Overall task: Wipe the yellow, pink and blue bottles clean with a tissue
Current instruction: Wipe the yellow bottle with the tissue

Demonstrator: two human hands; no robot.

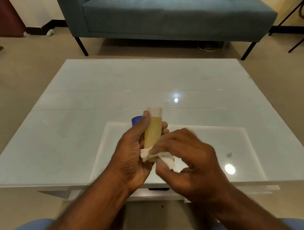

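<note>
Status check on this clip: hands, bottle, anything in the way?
Left hand grips translucent yellow plastic bottle. Right hand pinches crumpled white tissue against its lower end. Blue bottle mostly hidden behind left hand; nothing obstructing.

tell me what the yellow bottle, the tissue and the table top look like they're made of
Yellow bottle: likely translucent plastic, matte; light glows through its yellow body.
Tissue: soft white paper, crumpled and folded against the bottle's lower end.
Table top: probably glossy glass or lacquer; it mirrors ceiling lights sharply.
</note>
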